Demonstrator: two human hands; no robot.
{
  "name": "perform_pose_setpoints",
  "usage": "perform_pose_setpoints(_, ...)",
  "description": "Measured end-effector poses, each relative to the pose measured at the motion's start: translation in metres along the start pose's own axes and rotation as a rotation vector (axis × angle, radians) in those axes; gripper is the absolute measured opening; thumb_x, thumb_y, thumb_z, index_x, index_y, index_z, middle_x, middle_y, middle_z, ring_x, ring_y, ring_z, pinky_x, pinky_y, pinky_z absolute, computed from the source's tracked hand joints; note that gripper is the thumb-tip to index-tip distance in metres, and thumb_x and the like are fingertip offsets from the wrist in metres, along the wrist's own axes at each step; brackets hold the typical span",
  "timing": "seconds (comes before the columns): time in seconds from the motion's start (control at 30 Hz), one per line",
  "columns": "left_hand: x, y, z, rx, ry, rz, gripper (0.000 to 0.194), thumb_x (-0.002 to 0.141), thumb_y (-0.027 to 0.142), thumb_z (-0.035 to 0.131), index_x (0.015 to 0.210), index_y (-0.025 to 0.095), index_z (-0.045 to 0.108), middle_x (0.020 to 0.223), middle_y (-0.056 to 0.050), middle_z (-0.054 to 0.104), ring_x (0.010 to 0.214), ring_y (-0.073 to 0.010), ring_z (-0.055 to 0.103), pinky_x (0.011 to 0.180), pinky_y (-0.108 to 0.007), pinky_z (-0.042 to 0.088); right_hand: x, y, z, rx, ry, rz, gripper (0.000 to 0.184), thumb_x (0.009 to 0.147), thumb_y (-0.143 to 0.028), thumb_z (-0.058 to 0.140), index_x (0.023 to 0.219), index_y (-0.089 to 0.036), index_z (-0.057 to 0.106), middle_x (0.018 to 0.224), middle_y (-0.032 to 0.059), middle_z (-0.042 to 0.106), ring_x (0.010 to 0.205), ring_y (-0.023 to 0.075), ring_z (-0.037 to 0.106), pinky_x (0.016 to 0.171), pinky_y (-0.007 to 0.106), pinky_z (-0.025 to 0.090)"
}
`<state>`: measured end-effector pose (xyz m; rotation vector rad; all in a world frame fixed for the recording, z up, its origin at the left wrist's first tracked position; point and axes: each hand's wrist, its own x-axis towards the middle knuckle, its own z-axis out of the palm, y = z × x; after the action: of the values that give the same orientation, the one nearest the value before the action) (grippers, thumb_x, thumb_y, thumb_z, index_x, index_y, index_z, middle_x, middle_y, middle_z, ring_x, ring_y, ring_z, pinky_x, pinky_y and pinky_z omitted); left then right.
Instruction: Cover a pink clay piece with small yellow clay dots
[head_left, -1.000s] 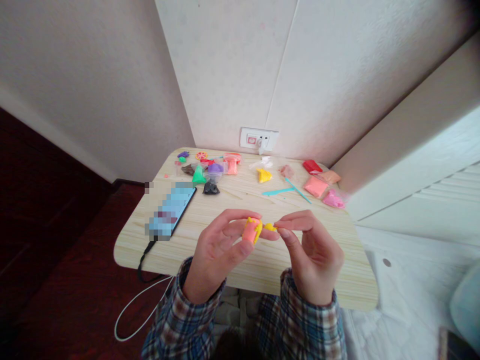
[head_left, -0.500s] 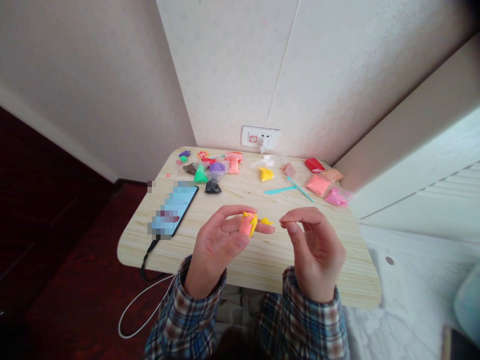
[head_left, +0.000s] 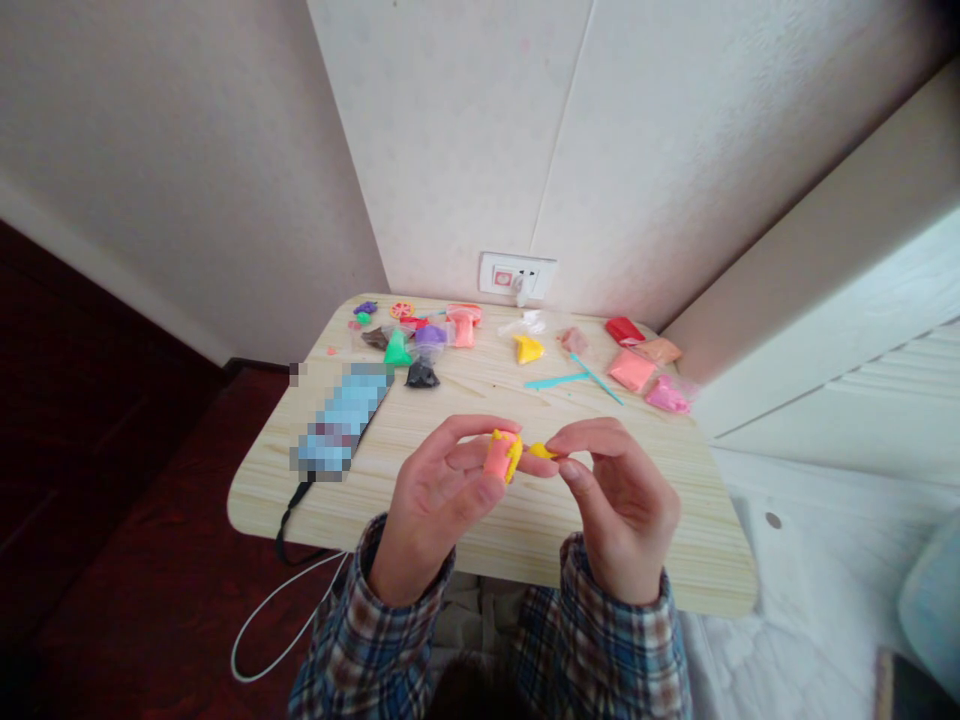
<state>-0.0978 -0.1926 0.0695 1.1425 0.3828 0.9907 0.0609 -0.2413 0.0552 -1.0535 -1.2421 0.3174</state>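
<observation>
My left hand point(head_left: 442, 490) pinches a small pink clay piece point(head_left: 498, 456) with a bumpy yellow clay edge point(head_left: 515, 458) along its right side and top. Thumb and upper finger grip it above the table. A small yellow clay lump point(head_left: 541, 451) rests by the outstretched fingertips of that hand. On its right end, the thumb and forefinger of my right hand point(head_left: 611, 490) are closed. The tips partly hide this lump.
On the wooden table point(head_left: 480, 550) lie bagged yellow clay point(head_left: 529, 349), green clay point(head_left: 397, 349), black clay point(head_left: 422, 374) and pink clay point(head_left: 631, 370). Blue plastic tools point(head_left: 559, 381) sit beyond my hands. A phone point(head_left: 341, 420) with a cable point(head_left: 289, 515) is at left.
My right hand has moved slightly left, and its fingertips now close on the yellow lump. The left hand still holds the pink and yellow piece. The view has shifted a little.
</observation>
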Motion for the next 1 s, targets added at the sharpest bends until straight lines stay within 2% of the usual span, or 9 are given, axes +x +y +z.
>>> perform_pose_setpoints(0.27, -0.0001, -0.0011, 0.0026, -0.036, -0.021, 0.008, 0.02, 0.102, 0.029, 0.069, 0.122, 0.027, 0.07, 0.102, -0.004, 0.087, 0.107, -0.0207, 0.081, 0.101, -0.034, 0.06, 0.0004, -0.0015, 0.0027, -0.022, 0.049, -0.012, 0.014, 0.096, -0.012, 0.072, 0.093, -0.026, 0.075, 0.083, -0.0006, 0.074, 0.079, 0.0178, 0.067, 0.071, 0.033, 0.052)
perform_pose_setpoints(0.5, 0.0006, -0.0004, 0.0015, -0.005, -0.016, 0.018, 0.026, 0.1, 0.038, 0.071, 0.121, 0.022, 0.068, 0.1, -0.008, 0.087, 0.104, -0.0254, 0.082, 0.099, -0.037, 0.06, -0.0015, 0.0003, 0.0009, -0.061, 0.08, -0.008, 0.011, 0.095, -0.016, 0.074, 0.09, -0.025, 0.075, 0.081, 0.0007, 0.074, 0.077, 0.0198, 0.068, 0.069, 0.035, 0.052)
perform_pose_setpoints(0.77, -0.0014, -0.0004, 0.0017, -0.014, 0.014, 0.015, 0.021, 0.101, 0.033, 0.069, 0.121, 0.027, 0.071, 0.098, -0.004, 0.087, 0.104, -0.0223, 0.082, 0.098, -0.034, 0.059, -0.0036, 0.0005, 0.0017, -0.09, 0.068, 0.013, 0.013, 0.097, -0.014, 0.069, 0.092, -0.025, 0.071, 0.081, 0.0001, 0.071, 0.076, 0.0187, 0.064, 0.07, 0.034, 0.05)
perform_pose_setpoints(1.0, 0.0004, -0.0053, -0.002, 0.021, 0.058, -0.02, 0.024, 0.098, 0.035, 0.073, 0.119, 0.024, 0.072, 0.095, -0.008, 0.087, 0.103, -0.0265, 0.082, 0.094, -0.037, 0.06, -0.0046, 0.0031, 0.0035, -0.072, 0.068, 0.054, 0.014, 0.099, -0.014, 0.065, 0.094, -0.026, 0.069, 0.084, -0.0004, 0.068, 0.08, 0.0178, 0.063, 0.072, 0.033, 0.05)
